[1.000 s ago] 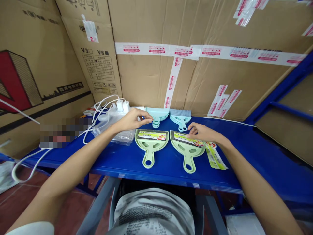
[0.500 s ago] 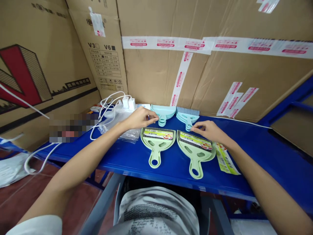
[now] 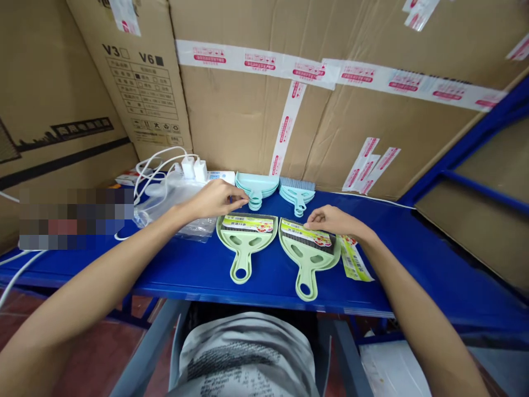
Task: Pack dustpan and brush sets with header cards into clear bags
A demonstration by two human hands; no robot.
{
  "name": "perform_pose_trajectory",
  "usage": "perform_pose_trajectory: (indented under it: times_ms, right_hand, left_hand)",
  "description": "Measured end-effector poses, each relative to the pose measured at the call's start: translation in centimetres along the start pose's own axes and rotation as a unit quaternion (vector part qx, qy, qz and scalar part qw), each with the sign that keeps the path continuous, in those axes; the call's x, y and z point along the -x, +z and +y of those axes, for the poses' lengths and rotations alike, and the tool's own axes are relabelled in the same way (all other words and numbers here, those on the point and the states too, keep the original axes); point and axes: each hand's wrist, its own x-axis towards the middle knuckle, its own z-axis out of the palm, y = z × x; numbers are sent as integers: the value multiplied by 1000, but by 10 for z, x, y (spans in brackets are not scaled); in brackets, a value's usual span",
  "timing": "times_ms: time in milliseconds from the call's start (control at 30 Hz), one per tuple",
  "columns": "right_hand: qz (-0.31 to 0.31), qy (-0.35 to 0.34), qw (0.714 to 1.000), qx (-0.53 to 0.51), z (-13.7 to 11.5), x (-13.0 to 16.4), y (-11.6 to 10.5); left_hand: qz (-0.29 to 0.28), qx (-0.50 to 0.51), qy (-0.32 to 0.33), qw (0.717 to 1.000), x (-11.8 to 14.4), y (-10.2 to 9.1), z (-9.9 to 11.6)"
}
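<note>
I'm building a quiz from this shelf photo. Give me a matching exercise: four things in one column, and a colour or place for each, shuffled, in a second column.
1. left dustpan
2. stacked brushes
3. chargers
4. loose label

a. white, at the back left
b. light blue, by the boxes
c. right of the right dustpan
d. pale green, near the left hand

Pairs: 1-d, 2-b, 3-a, 4-c

Stockroom, taped cartons (image 3: pixel 330 110), blue shelving (image 3: pixel 413 248)

Cardboard boxes (image 3: pixel 256 127) wall the back, shelf (image 3: pixel 413 248) right bare
</note>
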Motion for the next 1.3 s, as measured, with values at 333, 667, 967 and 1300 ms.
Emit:
perform_pose_trajectory:
  times_ms: [333, 667, 967, 1300]
  right_hand:
    - [-109, -18, 987, -120, -15, 15, -6]
    - [74, -7, 935, -347, -11, 30, -31]
    - [255, -14, 872, -418, -29, -2, 25]
    - [142, -98, 900, -400, -36, 9, 18]
  left_hand:
    - [7, -13, -26, 1000, -2, -5, 0]
    - [168, 383, -208, 884, -5, -27, -7]
    - [1, 606, -229, 762, -8, 30, 64]
    - [25, 611, -258, 748, -9, 22, 49]
